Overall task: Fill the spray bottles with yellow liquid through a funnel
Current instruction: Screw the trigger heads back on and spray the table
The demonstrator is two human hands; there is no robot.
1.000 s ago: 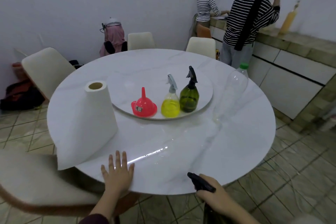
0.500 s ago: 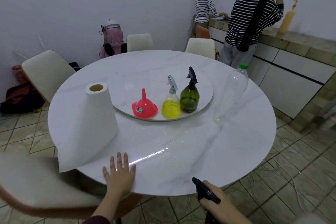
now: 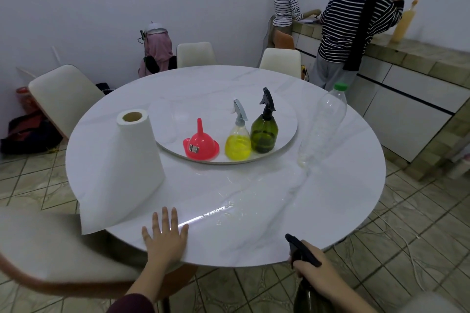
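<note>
The right hand (image 3: pixel 314 268) gripped a dark spray bottle (image 3: pixel 309 295) below the table edge; the left hand (image 3: pixel 165 237) lay flat, fingers spread. Beyond them stood the red funnel (image 3: pixel 201 146) and two spray bottles (image 3: pixel 237 145), apparently awaiting filling. Next: lifting the held bottle up beside the funnel.

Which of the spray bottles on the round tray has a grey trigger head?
The clear bottle with yellow liquid, standing between the red funnel and the dark green bottle. The green one has a black head.
</note>
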